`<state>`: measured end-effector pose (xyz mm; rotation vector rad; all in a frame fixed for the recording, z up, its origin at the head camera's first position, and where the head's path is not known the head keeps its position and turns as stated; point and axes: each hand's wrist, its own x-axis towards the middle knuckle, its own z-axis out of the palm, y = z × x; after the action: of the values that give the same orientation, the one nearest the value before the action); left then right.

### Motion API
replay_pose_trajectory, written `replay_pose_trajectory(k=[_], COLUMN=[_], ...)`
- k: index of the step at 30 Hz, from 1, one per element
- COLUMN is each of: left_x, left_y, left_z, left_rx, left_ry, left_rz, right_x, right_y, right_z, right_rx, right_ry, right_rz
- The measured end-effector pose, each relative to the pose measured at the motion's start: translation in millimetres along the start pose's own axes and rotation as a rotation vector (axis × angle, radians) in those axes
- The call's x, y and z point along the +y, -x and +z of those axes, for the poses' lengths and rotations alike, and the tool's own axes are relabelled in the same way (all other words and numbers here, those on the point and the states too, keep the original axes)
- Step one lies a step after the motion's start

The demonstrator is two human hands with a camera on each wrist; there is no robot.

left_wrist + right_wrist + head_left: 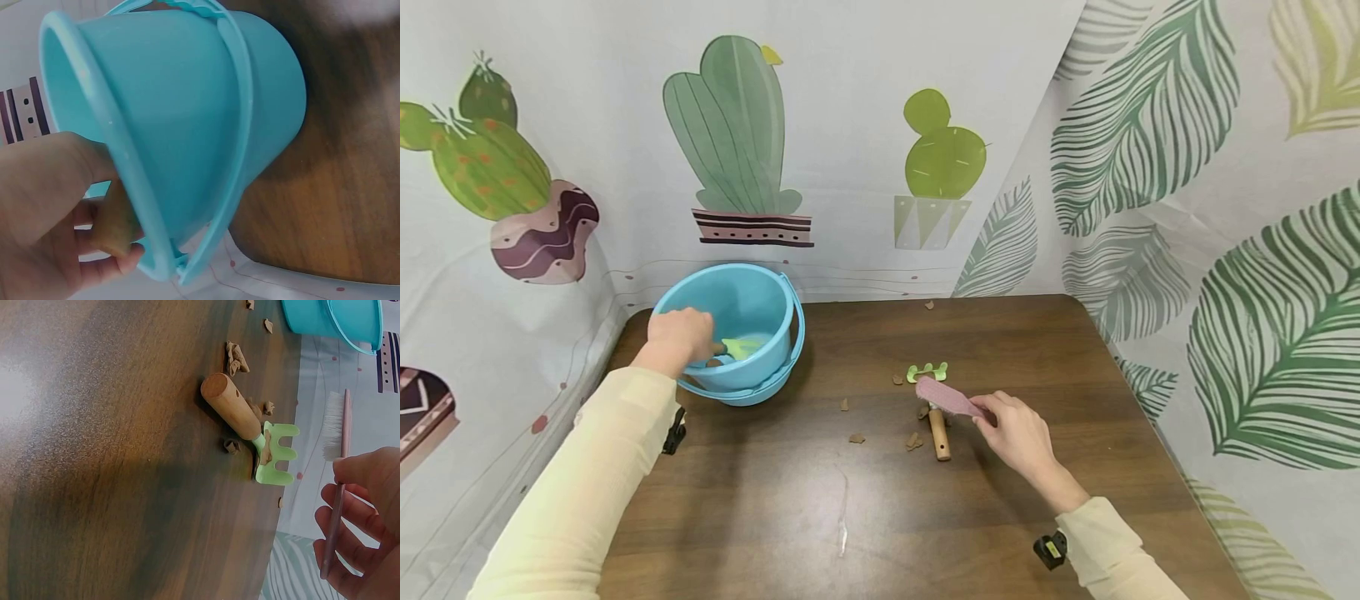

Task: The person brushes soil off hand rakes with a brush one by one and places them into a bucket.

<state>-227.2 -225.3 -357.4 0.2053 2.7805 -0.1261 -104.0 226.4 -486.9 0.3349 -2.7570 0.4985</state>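
My left hand (681, 333) reaches over the near left rim of a blue bucket (760, 362). Its fingers grip the wooden handle (115, 222) of a small garden tool, whose light green head (741, 347) lies inside the bucket; the bucket wall hides part of it. In my right hand (1018, 433) is a pink brush (947, 397) with white bristles, pinched by its handle. Below the brush lies a small green hand rake (275, 464) with a wooden handle, partly covered by the brush in the head view.
Brown dirt-like flakes (857, 438) are scattered on the wooden table (760, 500), several of them around the rake. A patterned cloth (850, 167) hangs behind the table's back edge. The bucket's handle (797, 333) hangs down its side.
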Motion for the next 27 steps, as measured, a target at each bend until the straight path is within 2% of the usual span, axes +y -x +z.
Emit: replay_pose_trajectory(k=[3,7,16,21,27], left_x=[-3.1,-6.7,-6.1,-0.3,13.6], left_y=[1.6,6.0,11.5,12.7,15.0], left_z=[0.1,-7.1,-18.4,-18.6,-20.8], left_rx=[0.019,0.067,0.113,0.170,0.237], left_ry=[0.015,0.011,-0.014,-0.014,-0.027], left_rz=[-0.011,-0.015,0.016,0.057,0.112], right_x=[0.5,0.9,0.9,3.2,5.6], right_y=[0.4,1.0,-0.4,-0.6,-0.9], right_z=[0.5,0.6,0.3,-1.3,-5.4], right_rx=[-0.002,0.000,0.020,0.037,0.052], right_ry=[0.001,0.003,0.004,0.010,-0.004], right_rz=[0.002,0.001,-0.014,-0.008,-0.013])
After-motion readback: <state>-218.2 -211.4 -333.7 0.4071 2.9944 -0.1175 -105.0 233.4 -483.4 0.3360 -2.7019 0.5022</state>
